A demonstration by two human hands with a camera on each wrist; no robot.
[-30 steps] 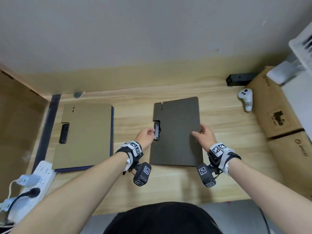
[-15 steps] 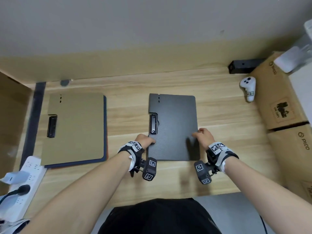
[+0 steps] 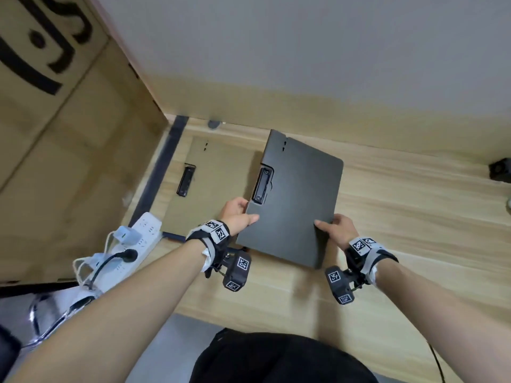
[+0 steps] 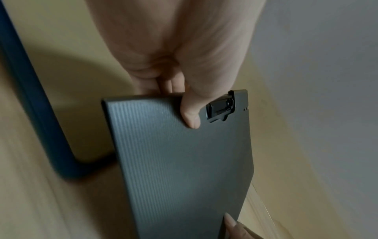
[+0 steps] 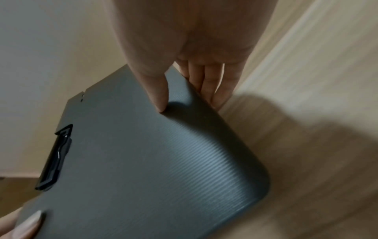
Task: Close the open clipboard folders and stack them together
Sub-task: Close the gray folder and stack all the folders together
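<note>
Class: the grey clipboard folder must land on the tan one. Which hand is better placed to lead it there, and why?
The left hand. It grips the grey clipboard folder on the edge facing the tan clipboard folder. The right hand holds the far edge and probably only steadies.

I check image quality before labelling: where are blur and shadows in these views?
Head view: sharp on the dark folder, straight lines bent near the edges. Left wrist view: desk streaked, blue edge of the tan folder soft. Right wrist view: broad shadow on the desk beside the right hand.
</note>
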